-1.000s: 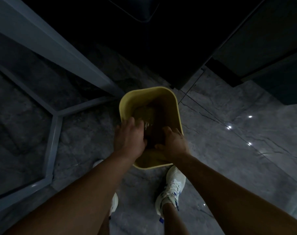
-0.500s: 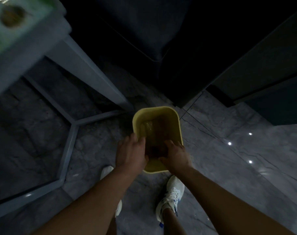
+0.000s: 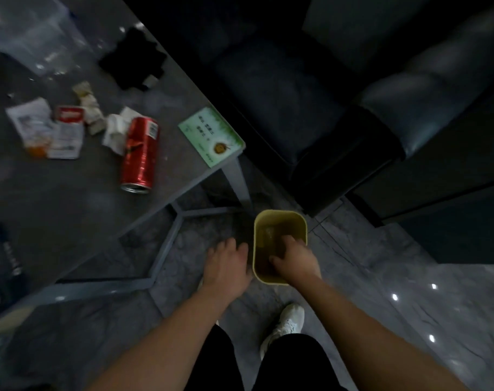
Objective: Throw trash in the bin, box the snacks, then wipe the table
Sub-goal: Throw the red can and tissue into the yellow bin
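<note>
your right hand [image 3: 295,259] hangs over the open mouth of the yellow bin [image 3: 279,218], fingers loosely spread and holding nothing you can see. your left hand [image 3: 227,266] is just left of the bin's rim, beside it over the floor, fingers half open and empty. the bin stands on the grey marble floor [image 3: 409,277], near the table leg [image 3: 240,179]; something pale lies inside it, too dim to name. on the grey table [image 3: 57,207] to the left, a dented red can [image 3: 140,153] lies on its side, with crumpled white tissue [image 3: 114,131] touching its far end. further left lie torn snack wrappers [image 3: 48,131] and a small red packet [image 3: 69,114]. a green card [image 3: 212,135] sits at the table's right corner. a dark cloth [image 3: 134,60] and a clear plastic box [image 3: 34,38] sit at the far side. a white shoe [image 3: 286,323] shows near you.
</note>
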`<move>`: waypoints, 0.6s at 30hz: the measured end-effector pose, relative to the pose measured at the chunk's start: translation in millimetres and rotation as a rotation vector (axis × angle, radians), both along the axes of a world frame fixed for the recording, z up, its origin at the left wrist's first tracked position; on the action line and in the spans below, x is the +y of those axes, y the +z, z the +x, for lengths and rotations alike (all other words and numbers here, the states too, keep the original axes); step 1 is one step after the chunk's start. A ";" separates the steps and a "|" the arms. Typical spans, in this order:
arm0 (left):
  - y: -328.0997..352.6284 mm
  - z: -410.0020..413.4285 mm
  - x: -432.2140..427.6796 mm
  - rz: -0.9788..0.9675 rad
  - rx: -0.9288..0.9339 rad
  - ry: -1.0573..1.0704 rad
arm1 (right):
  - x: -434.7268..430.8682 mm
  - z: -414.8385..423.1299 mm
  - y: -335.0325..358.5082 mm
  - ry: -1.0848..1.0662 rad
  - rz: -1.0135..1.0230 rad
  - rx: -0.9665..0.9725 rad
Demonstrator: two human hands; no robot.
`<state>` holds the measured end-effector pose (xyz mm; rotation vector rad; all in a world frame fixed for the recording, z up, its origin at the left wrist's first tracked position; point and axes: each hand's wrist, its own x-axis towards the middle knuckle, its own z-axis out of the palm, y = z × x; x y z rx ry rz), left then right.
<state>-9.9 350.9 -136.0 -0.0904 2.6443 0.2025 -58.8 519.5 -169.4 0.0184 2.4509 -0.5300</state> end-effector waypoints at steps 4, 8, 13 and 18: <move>40.2 25.2 -17.5 -0.029 0.059 0.087 | -20.4 -0.9 47.8 0.059 -0.055 0.042; 79.5 45.2 -41.0 -0.055 0.150 0.214 | -45.1 -2.2 87.0 0.123 -0.141 0.090; 121.3 52.9 -82.7 -0.075 0.237 0.368 | -96.7 -17.1 131.5 0.213 -0.152 0.125; 144.0 38.4 -135.7 -0.035 0.321 0.432 | -154.0 -37.7 154.3 0.220 -0.176 0.171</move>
